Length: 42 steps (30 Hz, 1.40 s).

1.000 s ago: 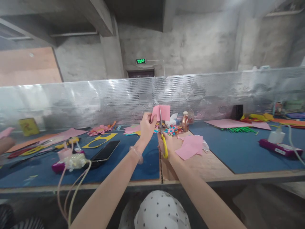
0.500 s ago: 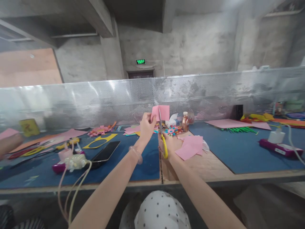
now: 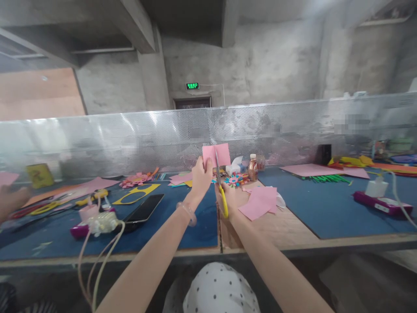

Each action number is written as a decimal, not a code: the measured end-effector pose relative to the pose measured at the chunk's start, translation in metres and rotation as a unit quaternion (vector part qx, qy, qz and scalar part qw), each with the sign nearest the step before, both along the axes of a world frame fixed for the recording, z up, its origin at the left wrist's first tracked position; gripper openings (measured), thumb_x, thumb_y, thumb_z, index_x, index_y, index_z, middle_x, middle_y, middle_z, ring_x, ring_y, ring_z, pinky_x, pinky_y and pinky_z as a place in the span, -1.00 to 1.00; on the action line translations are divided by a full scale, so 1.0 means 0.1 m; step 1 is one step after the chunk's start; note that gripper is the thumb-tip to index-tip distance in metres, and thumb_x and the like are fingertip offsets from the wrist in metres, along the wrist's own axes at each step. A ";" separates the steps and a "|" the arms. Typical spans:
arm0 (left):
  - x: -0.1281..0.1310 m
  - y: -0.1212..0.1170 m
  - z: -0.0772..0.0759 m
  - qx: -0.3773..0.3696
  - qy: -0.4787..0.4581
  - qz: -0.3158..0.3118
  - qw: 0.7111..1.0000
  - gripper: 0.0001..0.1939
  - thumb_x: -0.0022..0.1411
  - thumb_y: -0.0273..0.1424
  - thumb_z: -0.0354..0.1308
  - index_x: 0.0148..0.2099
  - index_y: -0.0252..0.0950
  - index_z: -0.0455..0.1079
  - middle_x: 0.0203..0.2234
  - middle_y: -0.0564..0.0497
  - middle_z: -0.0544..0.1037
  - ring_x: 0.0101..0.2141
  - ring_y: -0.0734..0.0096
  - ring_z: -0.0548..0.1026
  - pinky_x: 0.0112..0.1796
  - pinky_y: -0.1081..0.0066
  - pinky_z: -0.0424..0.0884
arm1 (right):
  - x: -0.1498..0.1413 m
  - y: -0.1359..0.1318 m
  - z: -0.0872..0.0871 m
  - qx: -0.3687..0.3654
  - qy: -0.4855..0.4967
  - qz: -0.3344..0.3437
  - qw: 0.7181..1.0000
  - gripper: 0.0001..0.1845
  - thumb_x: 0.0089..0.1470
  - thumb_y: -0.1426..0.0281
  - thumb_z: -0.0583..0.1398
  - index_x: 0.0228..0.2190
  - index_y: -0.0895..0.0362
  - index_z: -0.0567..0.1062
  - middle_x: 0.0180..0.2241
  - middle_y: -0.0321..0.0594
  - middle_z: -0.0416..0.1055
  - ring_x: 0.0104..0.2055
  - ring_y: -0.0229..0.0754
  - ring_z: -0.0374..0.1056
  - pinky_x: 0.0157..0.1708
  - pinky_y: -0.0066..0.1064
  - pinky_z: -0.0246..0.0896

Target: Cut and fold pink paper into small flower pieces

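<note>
One pink sheet (image 3: 223, 153), apparently part-cut, not yet severed, is pinched in left hand (image 3: 202, 177) above the desk (image 3: 283, 230), right hand (image 3: 230, 196) gripping scissors (image 3: 224, 202) against it, pink pieces (image 3: 260, 202) lying nearby.

We stretch both bare arms forward across the near edge of the bench (image 3: 280, 230), our left forearm (image 3: 156, 252) and right forearm (image 3: 270, 256) slanting inward so that the hands come close together without touching. Our left hand (image 3: 201, 178) is the higher one, lifted in line with the bench's far edge, its thumb and fingers pressed together in a pinch and pointing upward and away from us. Our left wrist (image 3: 193, 202) is nearly straight. Our right hand (image 3: 230, 195) sits lower and nearer the front edge, fingers curled in a grip and partly hidden.
</note>
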<state>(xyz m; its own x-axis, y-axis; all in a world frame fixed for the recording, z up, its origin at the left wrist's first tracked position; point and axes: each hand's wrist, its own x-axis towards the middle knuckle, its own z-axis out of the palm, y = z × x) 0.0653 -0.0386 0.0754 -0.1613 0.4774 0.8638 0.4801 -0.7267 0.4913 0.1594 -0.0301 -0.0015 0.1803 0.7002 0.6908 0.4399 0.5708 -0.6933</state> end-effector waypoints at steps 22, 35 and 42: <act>0.07 -0.01 0.02 -0.026 -0.010 -0.031 0.999 -0.71 0.21 -0.20 -0.18 -0.37 -0.29 0.19 -0.68 0.07 0.37 -0.65 0.48 0.37 -0.53 0.47 0.28 | 0.01 0.09 -0.06 0.011 -0.018 -0.018 1.000 -0.61 0.01 0.11 -0.07 -0.60 0.14 0.28 -0.64 -0.24 0.29 -0.59 -0.30 0.23 -0.68 -0.56 -0.04; 0.06 0.01 0.03 -0.022 0.013 -0.001 1.000 -0.71 0.22 -0.22 -0.20 -0.39 -0.29 0.19 -0.69 0.08 0.35 -0.65 0.50 0.35 -0.53 0.49 0.24 | 0.01 0.06 -0.06 0.004 -0.004 -0.001 1.000 -0.59 0.00 0.11 -0.06 -0.61 0.15 0.31 -0.67 -0.26 0.27 -0.62 -0.30 0.22 -0.69 -0.55 -0.04; 0.05 0.01 0.03 -0.021 0.013 -0.003 1.000 -0.70 0.22 -0.20 -0.20 -0.37 -0.30 0.21 -0.69 0.08 0.35 -0.66 0.49 0.34 -0.53 0.48 0.23 | 0.00 0.01 -0.01 0.001 -0.004 -0.004 1.000 -0.60 -0.01 0.12 -0.05 -0.61 0.16 0.32 -0.62 -0.21 0.32 -0.59 -0.29 0.22 -0.68 -0.54 -0.06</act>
<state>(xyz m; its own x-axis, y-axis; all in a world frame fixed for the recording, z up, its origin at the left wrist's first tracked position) 0.0705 -0.0378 0.0785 -0.1359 0.5147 0.8465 0.4897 -0.7079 0.5090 0.1595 -0.0290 -0.0028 0.1798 0.6975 0.6937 0.4497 0.5689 -0.6886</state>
